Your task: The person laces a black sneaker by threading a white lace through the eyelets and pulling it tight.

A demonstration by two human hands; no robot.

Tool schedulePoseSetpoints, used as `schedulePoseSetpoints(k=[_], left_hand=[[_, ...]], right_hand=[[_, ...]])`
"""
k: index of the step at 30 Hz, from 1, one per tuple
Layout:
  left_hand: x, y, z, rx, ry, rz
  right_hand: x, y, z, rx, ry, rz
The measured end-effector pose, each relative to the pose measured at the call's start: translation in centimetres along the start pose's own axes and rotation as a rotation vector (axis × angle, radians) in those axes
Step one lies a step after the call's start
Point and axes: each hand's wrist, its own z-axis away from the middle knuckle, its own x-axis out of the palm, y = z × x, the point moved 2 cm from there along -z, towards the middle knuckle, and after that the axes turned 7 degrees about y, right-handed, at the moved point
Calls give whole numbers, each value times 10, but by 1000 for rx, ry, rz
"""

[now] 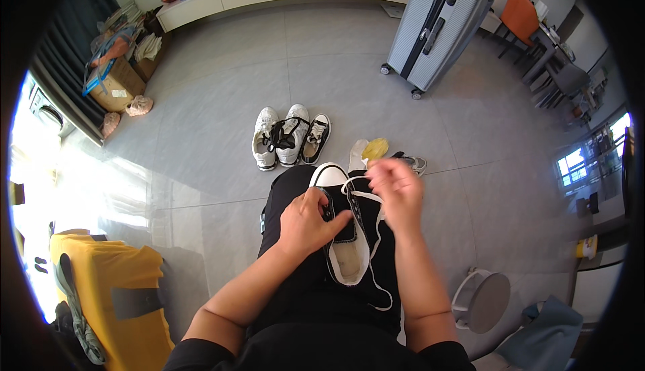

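Observation:
A black canvas sneaker [349, 267] with a white toe cap rests on my black-trousered lap, toe pointing away from me. My left hand [306, 223] grips the shoe's left side near the eyelets, thumb over the opening. Above the shoe's right side, my right hand [398, 196] is closed in a pinch on the white shoelace [377, 243]. The lace loops near the toe, and a loose end trails down beside the heel. On the floor ahead stand a white sneaker pair [293, 136] with black laces and a black sneaker [316, 139].
Beyond my right hand lie a yellow object [375, 148], a white piece [358, 154] and a partly hidden shoe [413, 163]. A silver suitcase [420, 21] stands farther off. A round stool [488, 302] is at right, yellow cloth [111, 263] at left.

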Motion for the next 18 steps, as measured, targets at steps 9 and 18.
schedulePoseSetpoints(k=[9,18], left_hand=[[-6,-25,3,-218,14,258],[5,-47,16,-348,30,553]], right_hand=[[42,23,20,-210,-312,489],[45,24,27,-217,-270,553]])
